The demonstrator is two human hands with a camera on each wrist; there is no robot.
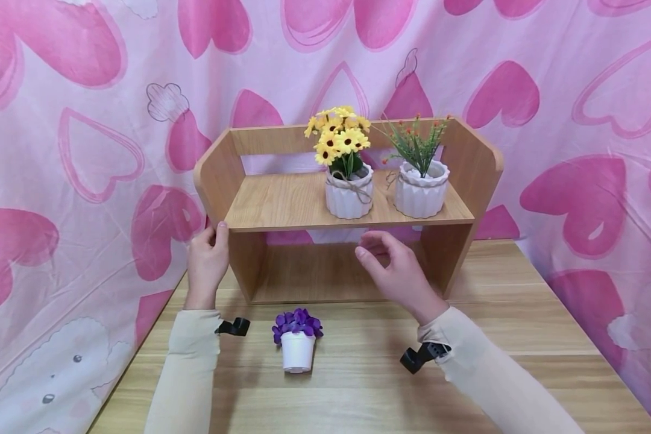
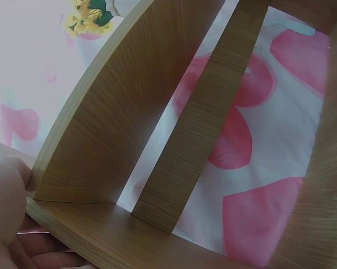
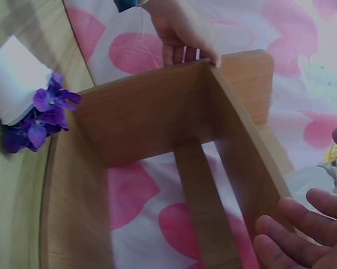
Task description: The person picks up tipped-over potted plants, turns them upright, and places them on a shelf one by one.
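Observation:
A two-tier wooden shelf (image 1: 282, 202) stands on the table. My left hand (image 1: 208, 256) grips its left side panel where the upper board joins, thumb at the front edge and fingers around the outside, as the left wrist view of the panel (image 2: 118, 238) also shows. My right hand (image 1: 398, 271) hovers in front of the upper board's edge, fingers loosely bent and holding nothing. Above it on the upper board sit a white pot of yellow flowers (image 1: 349, 196) and a white pot of red-tipped greenery (image 1: 421, 193).
A small white pot with purple flowers (image 1: 297, 349) lies on the table (image 1: 358, 392) in front of the shelf, between my forearms. A pink heart-print cloth (image 1: 97, 241) hangs behind and at both sides. Each wrist wears a black camera strap (image 1: 425, 355).

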